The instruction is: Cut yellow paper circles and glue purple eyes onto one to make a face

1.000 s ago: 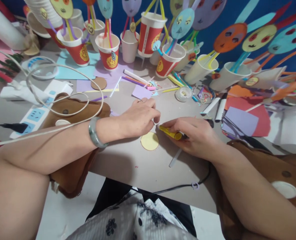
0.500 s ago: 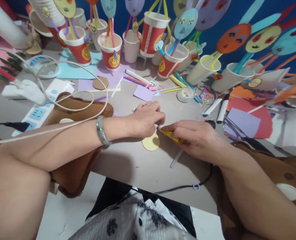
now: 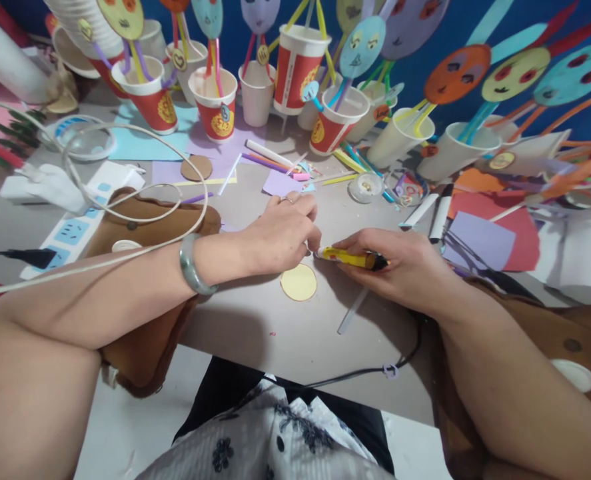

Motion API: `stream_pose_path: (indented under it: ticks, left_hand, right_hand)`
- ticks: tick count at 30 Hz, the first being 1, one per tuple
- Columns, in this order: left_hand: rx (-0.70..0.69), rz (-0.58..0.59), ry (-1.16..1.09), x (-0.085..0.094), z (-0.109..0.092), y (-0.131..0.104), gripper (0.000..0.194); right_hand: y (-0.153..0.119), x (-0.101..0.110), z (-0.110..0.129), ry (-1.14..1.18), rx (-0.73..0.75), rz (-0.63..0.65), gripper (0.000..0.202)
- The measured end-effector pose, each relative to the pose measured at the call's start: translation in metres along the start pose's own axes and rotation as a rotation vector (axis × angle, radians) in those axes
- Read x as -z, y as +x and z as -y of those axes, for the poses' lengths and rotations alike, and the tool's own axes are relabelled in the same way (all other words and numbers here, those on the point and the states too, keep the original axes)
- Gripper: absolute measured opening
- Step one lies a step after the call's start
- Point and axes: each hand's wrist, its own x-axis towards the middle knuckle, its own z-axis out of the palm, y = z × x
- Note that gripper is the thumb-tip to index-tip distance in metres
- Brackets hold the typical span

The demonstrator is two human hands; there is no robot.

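My right hand is closed round a yellow glue gun with a black end, its tip pointing left. That tip nearly meets the bent fingertips of my left hand, which wears a ring and a jade-like bangle. The left fingers are curled and pinched together; what they hold, if anything, is hidden. Just below them a pale yellow paper disc lies flat on the grey table. A translucent glue stick slants below my right hand.
Paper cups with paper-face figures stand along the back. A power strip and looping white cable lie left, above a brown cushion. Coloured paper and markers lie right. A black cord crosses the front edge.
My right hand has shifted slightly right and turned, showing more of the glue gun. My left hand has moved a little left and up, uncovering the whole yellow disc.
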Motion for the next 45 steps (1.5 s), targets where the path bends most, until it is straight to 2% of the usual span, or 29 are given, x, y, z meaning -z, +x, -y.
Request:
stream_pose_path:
  ticks: [9, 19, 24, 31, 36, 40, 45]
  left_hand:
    - [-0.132, 0.031, 0.149, -0.001, 0.003, -0.002, 0.028]
    - [-0.331, -0.096, 0.324, -0.012, 0.012, -0.006, 0.016]
    - [-0.354, -0.082, 0.410, -0.009, 0.010, -0.008, 0.016]
    - [-0.467, -0.097, 0.623, -0.006, 0.003, -0.014, 0.023]
    - [-0.469, -0.064, 0.678, -0.008, -0.002, -0.017, 0.019]
    - [-0.465, -0.051, 0.686, -0.009, -0.005, -0.018, 0.016]
    - [-0.462, -0.022, 0.709, -0.008, -0.005, -0.017, 0.015]
  right_hand:
    - [0.001, 0.000, 0.001, 0.063, -0.009, 0.016, 0.012]
    - [0.002, 0.000, 0.002, 0.077, -0.022, 0.005, 0.011]
    - [0.002, -0.002, 0.004, 0.093, -0.008, 0.002, 0.013]
    - [0.000, -0.004, 0.009, -0.069, 0.054, 0.032, 0.017]
    - [0.001, -0.001, 0.013, -0.203, 0.159, 0.079, 0.020]
    - [0.002, 0.000, 0.015, -0.285, 0.231, 0.070, 0.023]
    - [0.000, 0.004, 0.014, -0.268, 0.201, 0.099, 0.022]
